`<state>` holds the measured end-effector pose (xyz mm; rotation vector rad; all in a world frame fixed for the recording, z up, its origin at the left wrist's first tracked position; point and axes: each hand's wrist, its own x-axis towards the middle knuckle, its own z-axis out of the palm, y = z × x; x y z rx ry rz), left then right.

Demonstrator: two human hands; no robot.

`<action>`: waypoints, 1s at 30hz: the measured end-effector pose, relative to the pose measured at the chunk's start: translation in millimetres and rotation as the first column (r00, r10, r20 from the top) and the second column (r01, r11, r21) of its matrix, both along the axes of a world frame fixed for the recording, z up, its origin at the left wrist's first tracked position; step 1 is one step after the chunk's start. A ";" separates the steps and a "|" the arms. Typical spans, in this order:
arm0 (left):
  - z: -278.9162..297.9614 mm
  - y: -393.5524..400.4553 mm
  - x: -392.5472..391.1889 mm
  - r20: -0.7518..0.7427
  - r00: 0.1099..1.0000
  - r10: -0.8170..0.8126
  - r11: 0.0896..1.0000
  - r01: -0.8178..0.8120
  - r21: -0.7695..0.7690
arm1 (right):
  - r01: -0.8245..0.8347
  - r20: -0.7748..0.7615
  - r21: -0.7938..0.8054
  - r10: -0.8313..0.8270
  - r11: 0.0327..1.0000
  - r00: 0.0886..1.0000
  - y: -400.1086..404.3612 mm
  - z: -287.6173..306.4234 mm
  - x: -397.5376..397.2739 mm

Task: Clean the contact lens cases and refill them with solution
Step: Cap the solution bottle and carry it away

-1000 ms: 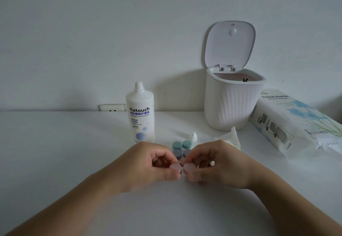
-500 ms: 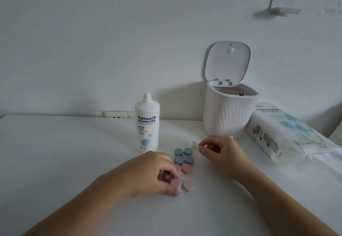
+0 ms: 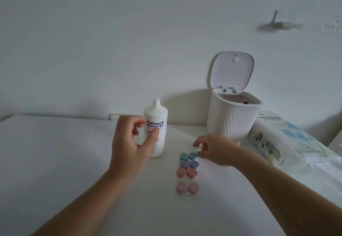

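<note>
Reaching toward the solution bottle [image 3: 155, 130], the left hand [image 3: 132, 143] is held just in front of it with thumb and fingers spread in a wide curve, and nothing is gripped yet; whether the thumb already touches the label cannot be told. The right hand [image 3: 214, 148] is placed at the far end of the row of cases, and a small white cap [image 3: 198, 148] seems to be pinched between its fingertips, though this part is partly hidden. The step in hand is judged to be the closing of the bottle, or the taking of it for more filling. For the next move the bottle must be grasped firmly around its body, so that it is not tipped over. Four contact lens cases [image 3: 188, 173] are laid in a line on the white table [image 3: 74, 161], right of the bottle and near the white bin [image 3: 232, 119] with its lid raised: a green one farthest, then a purple, an orange-pink and, a little apart, a pale pink one nearest. All lids are seen screwed on. A tissue pack [image 3: 288, 139] lies at the right.
</note>
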<state>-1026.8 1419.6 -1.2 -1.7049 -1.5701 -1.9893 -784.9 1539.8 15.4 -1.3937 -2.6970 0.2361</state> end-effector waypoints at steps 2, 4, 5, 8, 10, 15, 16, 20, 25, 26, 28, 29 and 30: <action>-2.7 4.0 -3.0 0.109 0.994 0.005 0.993 0.008 -0.116 | 0.005 0.038 0.030 -0.006 1.000 0.999 1.2 -0.2 -1.9; -3.8 8.5 -3.6 0.184 0.981 -0.058 0.956 0.107 -0.271 | 0.021 0.058 0.043 -0.023 0.999 0.998 2.0 -1.5 -2.3; -4.0 10.5 -3.4 0.214 0.971 -0.104 0.928 0.172 -0.332 | 0.028 0.066 0.042 -0.030 0.999 0.997 2.2 -1.9 -1.9; -7.3 15.5 -2.4 0.321 0.926 -0.200 0.835 0.333 -0.438 | 0.026 0.097 0.039 -0.030 0.999 0.995 2.0 0.4 1.4; -10.4 18.6 -2.5 0.349 0.915 -0.203 0.810 0.357 -0.466 | 0.027 0.068 0.050 -0.030 0.998 0.997 -0.4 7.2 3.2; -7.9 18.9 -0.1 0.338 0.925 -0.174 0.832 0.321 -0.452 | 0.021 -0.269 0.040 -0.009 0.999 0.963 -15.7 49.9 -1.5; -7.4 17.4 0.4 0.321 0.928 -0.187 0.835 0.322 -0.446 | 0.002 -0.348 0.021 0.005 1.000 0.937 -20.8 60.8 -3.9; -3.1 8.1 1.0 0.220 0.945 -0.241 0.863 0.313 -0.398 | -0.097 -0.580 0.008 0.083 0.995 0.810 -40.0 97.4 -14.0; -1.7 3.6 0.7 0.067 0.956 -0.285 0.887 0.290 -0.360 | -0.162 -0.694 0.029 0.136 0.986 0.707 -55.7 114.2 -21.4; -1.5 3.0 0.8 0.051 0.957 -0.286 0.893 0.285 -0.348 | -0.163 -0.685 0.031 0.140 0.986 0.715 -57.0 114.2 -22.2; -0.7 1.2 0.8 0.028 0.960 -0.277 0.907 0.271 -0.324 | -0.162 -0.648 0.023 0.139 0.986 0.749 -59.4 113.2 -21.0; -0.1 0.2 0.5 0.014 0.962 -0.274 0.911 0.265 -0.315 | -0.165 -0.627 0.019 0.140 0.986 0.767 -59.7 113.3 -18.3; 0.5 -0.7 0.3 -0.002 0.961 -0.278 0.913 0.263 -0.313 | -0.173 -0.607 0.010 0.144 0.985 0.782 -60.0 114.3 -15.2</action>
